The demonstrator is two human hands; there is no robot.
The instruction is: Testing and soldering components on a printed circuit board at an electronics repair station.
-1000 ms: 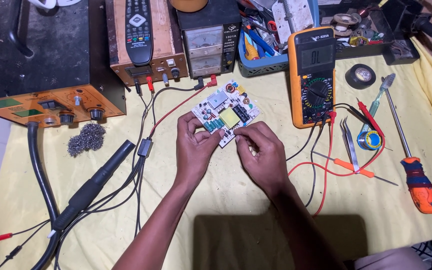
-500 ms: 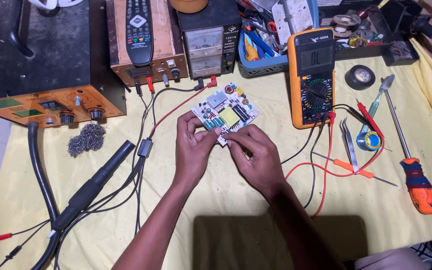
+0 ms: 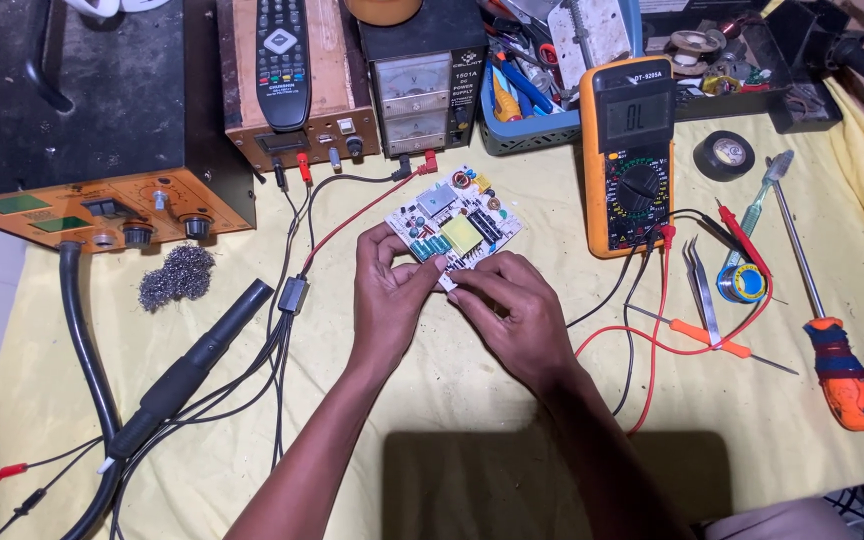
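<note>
Head view: a small white circuit board (image 3: 455, 226), crowded with a yellow transformer and dark capacitors, is held tilted above a yellow table cover (image 3: 452, 400) at the middle of a repair bench. The board's near-left edge is gripped by the left hand (image 3: 388, 295), fingers curled onto it, while its near corner is pinched by the fingertips of the right hand (image 3: 514, 312); the two hands are seen almost touching just below the board.

Just right of the board, an orange multimeter (image 3: 632, 150) is laid flat, its red and black leads (image 3: 652, 320) looped across the cover past the right wrist. Farther right of the board, a roll of black tape (image 3: 724, 155), tweezers (image 3: 700, 285), a small solder spool (image 3: 742, 283) and an orange-handled screwdriver (image 3: 837, 370) are spread out.

Directly behind the board stands a dark bench power supply (image 3: 417, 85) with two meter faces; beside that, to the board's upper left, a black remote control (image 3: 282, 60) rests on a wooden-cased unit (image 3: 337, 130), from which red and black cables run toward the board. Well to the board's left, a black-and-orange station (image 3: 92, 130) is seen, with a ball of steel wool (image 3: 176, 276) in front of it and a black wand on a thick hose (image 3: 192, 365) lying at a slant. A blue basket of tools (image 3: 527, 125) is set behind the board, to its right.
</note>
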